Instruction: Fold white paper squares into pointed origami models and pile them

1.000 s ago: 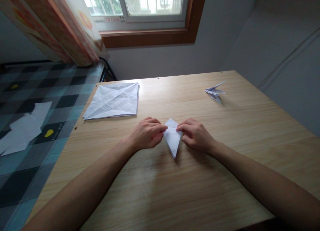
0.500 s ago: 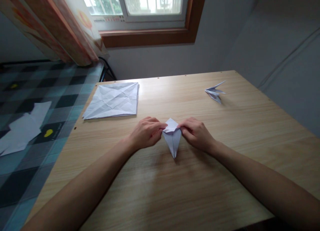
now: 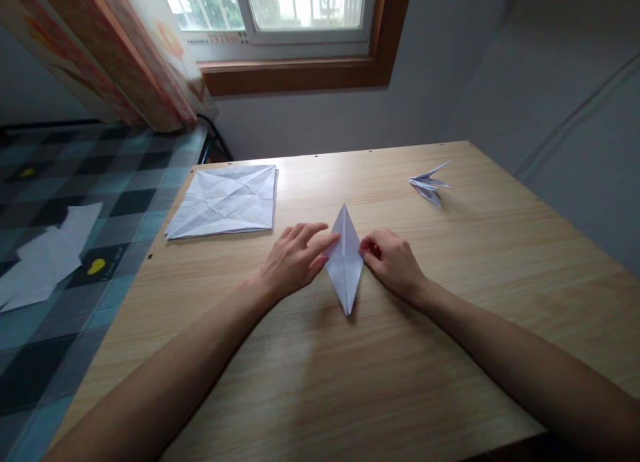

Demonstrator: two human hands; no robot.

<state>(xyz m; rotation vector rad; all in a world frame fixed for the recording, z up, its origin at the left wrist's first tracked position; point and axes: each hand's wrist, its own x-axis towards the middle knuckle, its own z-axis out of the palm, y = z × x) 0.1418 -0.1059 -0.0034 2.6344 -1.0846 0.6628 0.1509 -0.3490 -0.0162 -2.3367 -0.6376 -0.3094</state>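
Observation:
In the head view a white folded paper lies on the wooden table, shaped like a long diamond with a centre crease. Its points face toward and away from me. My left hand is at its left side, fingers apart, with the index fingertip over the upper left part and the thumb by the left corner. At the right corner, my right hand is closed, thumb and index finger pinching the paper's edge.
A stack of creased white sheets lies at the table's back left. A folded paper piece with thin points is at the back right. White paper scraps rest on a checked cloth to the left, below a curtain.
The paper's upper flap has gone up and away from me, turning the short kite shape into a long diamond. My left fingers have spread from their pinch; my right hand stays at the corner.

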